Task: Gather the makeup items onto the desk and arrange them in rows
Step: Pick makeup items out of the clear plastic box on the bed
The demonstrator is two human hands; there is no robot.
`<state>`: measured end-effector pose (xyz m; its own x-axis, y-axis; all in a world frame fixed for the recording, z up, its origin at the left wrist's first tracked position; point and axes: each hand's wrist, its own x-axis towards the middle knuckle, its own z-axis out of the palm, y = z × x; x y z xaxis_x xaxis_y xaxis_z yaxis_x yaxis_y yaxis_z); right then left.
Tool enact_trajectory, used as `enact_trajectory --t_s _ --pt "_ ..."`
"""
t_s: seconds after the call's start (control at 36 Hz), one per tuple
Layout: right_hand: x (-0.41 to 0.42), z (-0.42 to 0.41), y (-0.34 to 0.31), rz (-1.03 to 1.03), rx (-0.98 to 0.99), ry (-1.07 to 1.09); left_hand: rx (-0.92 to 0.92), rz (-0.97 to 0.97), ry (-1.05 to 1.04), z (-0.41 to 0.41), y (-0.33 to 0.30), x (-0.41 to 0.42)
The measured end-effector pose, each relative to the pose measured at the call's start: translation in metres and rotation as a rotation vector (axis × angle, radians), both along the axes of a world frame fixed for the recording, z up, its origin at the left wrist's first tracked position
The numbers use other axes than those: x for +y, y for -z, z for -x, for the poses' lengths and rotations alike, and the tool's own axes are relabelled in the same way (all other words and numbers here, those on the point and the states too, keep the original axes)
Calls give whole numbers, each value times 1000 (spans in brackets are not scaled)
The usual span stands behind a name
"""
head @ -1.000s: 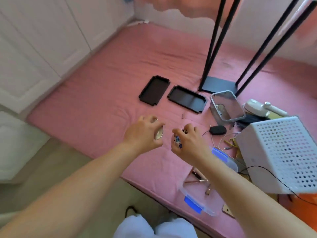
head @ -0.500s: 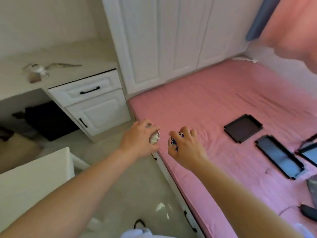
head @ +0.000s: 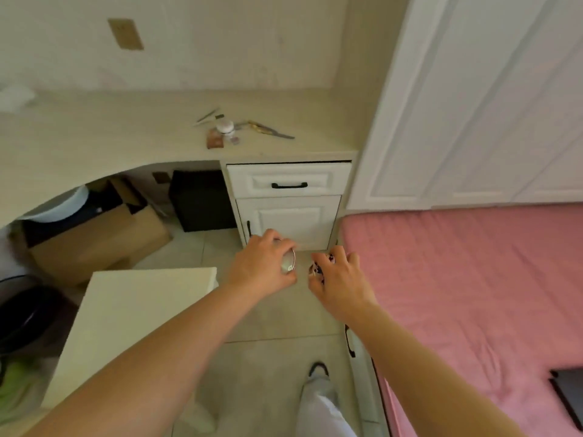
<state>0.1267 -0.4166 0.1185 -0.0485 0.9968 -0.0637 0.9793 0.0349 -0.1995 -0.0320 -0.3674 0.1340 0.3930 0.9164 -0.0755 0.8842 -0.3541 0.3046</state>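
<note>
My left hand (head: 263,266) grips a small round compact (head: 288,262) with a pale face and metal rim. My right hand (head: 339,279) curls round a small dark, patterned item (head: 317,269), mostly hidden by the fingers. Both hands are held out over the floor, in front of the desk's drawer unit. The beige desk (head: 104,137) runs across the back. On it lie a white jar (head: 225,126), a small brown palette (head: 215,142), thin sticks (head: 206,116) and a gold-handled tool (head: 268,129).
A white drawer unit (head: 288,203) stands under the desk's right end. The pink bed (head: 467,288) fills the right side, with a black tray (head: 568,392) at its near edge. A white stool top (head: 126,323) is at lower left. Cardboard boxes (head: 94,241) sit under the desk.
The view has swung left from the bed to the desk. Both hands keep their items and now hover over the floor rather than over the bed.
</note>
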Motion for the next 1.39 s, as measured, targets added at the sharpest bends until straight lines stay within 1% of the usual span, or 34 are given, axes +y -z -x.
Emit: enact_trajectory --t_s 0.22,0.33,0.42,0.5,0.61,0.69,0.78,0.86,0.92,0.97,1.0,1.08,1.17,1.22,1.39 --pt "135 9 -1 30 48 -159 11 -9 -223 29 2 98" --pt "194 19 -5 56 63 -250 32 17 -323 42 1 143" --pt "236 25 -6 53 62 -321 32 -1 -404 48 -2 174" --pt "273 33 -7 36 30 -377 26 -12 -451 52 -7 200" --pt "313 46 -7 41 33 -431 24 29 -491 66 -9 232" --pt "345 59 -6 76 91 -451 15 19 -525 79 -8 261" --pt "381 73 -3 48 40 -485 4 27 -542 93 -5 292" --pt "416 92 -1 3 54 -530 5 37 -541 107 -1 329" --pt "439 105 -1 36 118 -490 10 37 -533 117 1 354" --pt "458 119 -4 93 250 -397 12 40 -518 128 2 378" --pt "468 126 -4 101 264 -387 12 44 -512 133 2 389" --pt "500 147 -1 87 187 -439 3 56 -489 153 6 423" --pt "528 169 0 113 224 -402 23 83 -458 173 9 456" --pt "547 182 5 65 139 -478 31 102 -458 186 12 475" --pt "601 216 18 134 38 -534 57 177 -457 214 32 517"
